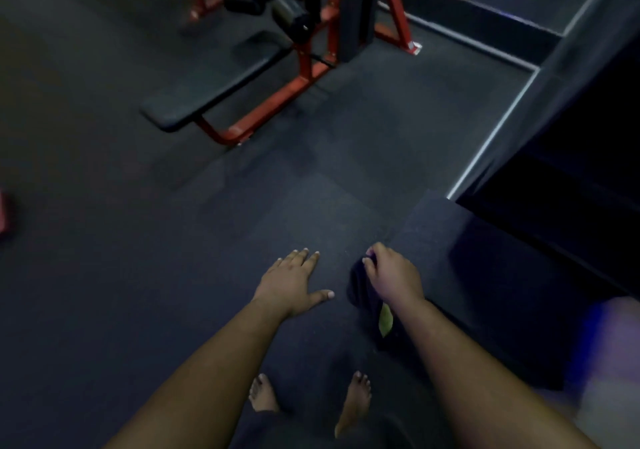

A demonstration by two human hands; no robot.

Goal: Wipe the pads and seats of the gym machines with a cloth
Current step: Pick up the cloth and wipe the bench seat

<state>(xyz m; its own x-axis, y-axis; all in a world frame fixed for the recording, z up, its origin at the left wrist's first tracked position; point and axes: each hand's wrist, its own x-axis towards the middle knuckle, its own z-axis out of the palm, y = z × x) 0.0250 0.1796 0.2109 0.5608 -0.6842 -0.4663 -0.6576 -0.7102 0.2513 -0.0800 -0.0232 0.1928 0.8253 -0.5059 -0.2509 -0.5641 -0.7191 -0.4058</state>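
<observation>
1. The left hand [294, 284] was held out over the floor with its fingers straight and together and the thumb spread to the side, palm down, gripping nothing.
2. The right hand [393, 275] had its fingers curled over the top of a dark cloth [362, 287], which hung limp and folded below the knuckles and down along the inner wrist (a small yellow-green patch, perhaps a tag, showed against the fabric near the forearm).
3. The two hands were near each other but apart, the cloth between them and closer to the right.
4. Well ahead of the hands stood a gym machine with a red-painted tubular steel frame [304, 81], its base rails curved where they met the floor.
5. On that frame lay a long, flat black seat pad [211, 94], smooth and faintly shiny with rounded corners, tilted away toward the machine's upright.
6. Above it sat cylindrical black roller pads [287, 12], blurred.
7. The floor [138, 275] was dark matte rubber with a fine speckled grain, laid in square tiles.
8. Two bare feet [356, 396] stood on it beneath the forearms.
9. To the right rose a low dark platform [450, 241] with a carpet-like surface, and beyond it a pale metal edge strip [498, 130] ran straight along a step.
</observation>
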